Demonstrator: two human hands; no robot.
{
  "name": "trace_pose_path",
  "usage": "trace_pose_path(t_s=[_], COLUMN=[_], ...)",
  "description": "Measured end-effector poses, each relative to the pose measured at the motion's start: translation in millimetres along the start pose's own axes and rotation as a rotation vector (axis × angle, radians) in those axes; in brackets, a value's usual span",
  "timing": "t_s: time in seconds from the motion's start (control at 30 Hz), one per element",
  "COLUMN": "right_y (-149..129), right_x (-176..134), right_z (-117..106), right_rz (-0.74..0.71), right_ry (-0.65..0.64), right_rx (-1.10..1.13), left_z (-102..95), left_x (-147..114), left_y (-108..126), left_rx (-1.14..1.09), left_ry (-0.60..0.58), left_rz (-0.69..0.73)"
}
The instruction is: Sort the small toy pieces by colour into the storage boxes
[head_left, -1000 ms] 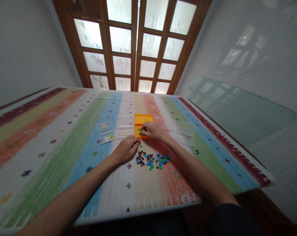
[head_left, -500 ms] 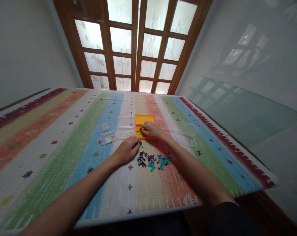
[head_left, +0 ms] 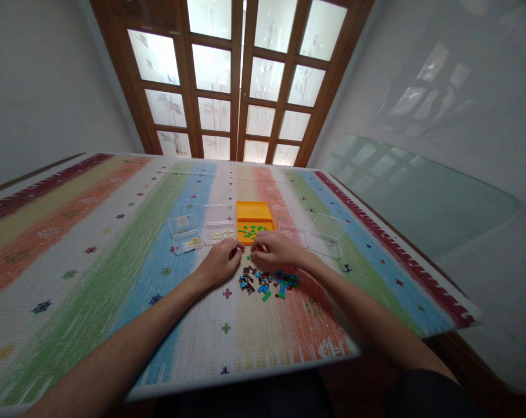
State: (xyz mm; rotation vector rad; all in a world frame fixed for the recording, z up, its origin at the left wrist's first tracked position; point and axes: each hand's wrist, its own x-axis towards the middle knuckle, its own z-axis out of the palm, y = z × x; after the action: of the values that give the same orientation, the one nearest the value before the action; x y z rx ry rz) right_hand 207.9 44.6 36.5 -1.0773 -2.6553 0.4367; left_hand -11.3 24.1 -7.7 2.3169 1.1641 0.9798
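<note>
Curling its fingers inward, the right hand [head_left: 274, 251] is hanging low between the near edge of the orange box and the loose bricks, a spot that is probably keeping both within short reach. Its fingertips are facing the left, and whether they are pinching a piece I cannot tell. The left hand [head_left: 222, 261] is lying just beside it, wrist and forearm resting along the desk [head_left: 202, 348], seemingly for steadiness. Its fingers are bending toward the thumb, too small in view to show whether anything is being gripped.

Between the two hands a single green piece [head_left: 248, 258] is sitting on the cloth, apart from the rest. Nearer the person, the brown, blue and green bricks [head_left: 265, 281] are lying in a loose, spread heap, perhaps thinned out like this so that single colours are showing.

Beyond the hands, the orange box [head_left: 253, 210] is standing with its lid tipped back, leaving its near half open from above; green pieces [head_left: 251, 232] are lying scattered in it. To its left, a clear box [head_left: 217, 226] is holding pale pieces [head_left: 222, 235], and further left a smaller clear case [head_left: 179, 246] is holding yellow ones [head_left: 194, 242]; such grouping is suggesting one colour per container. Well to the right, another clear container [head_left: 330, 223] is lying open. Behind everything, paned doors [head_left: 228, 110] are letting in light.
</note>
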Motion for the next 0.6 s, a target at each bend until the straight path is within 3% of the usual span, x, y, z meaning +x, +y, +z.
trace_pose_path(t_s=[0.37, 0.6], right_y=[-13.8, -18.1], right_x=[6.2, 4.9], right_z=[9.6, 16.7], right_rz=[0.007, 0.054], right_ry=[-0.107, -0.095], right_rx=[-0.162, -0.322], left_z=[-0.7, -0.2], left_x=[0.6, 0.6], left_y=[0.7, 0.2], left_rx=[0.009, 0.003], left_ry=[-0.012, -0.004], left_rz=[-0.017, 0.006])
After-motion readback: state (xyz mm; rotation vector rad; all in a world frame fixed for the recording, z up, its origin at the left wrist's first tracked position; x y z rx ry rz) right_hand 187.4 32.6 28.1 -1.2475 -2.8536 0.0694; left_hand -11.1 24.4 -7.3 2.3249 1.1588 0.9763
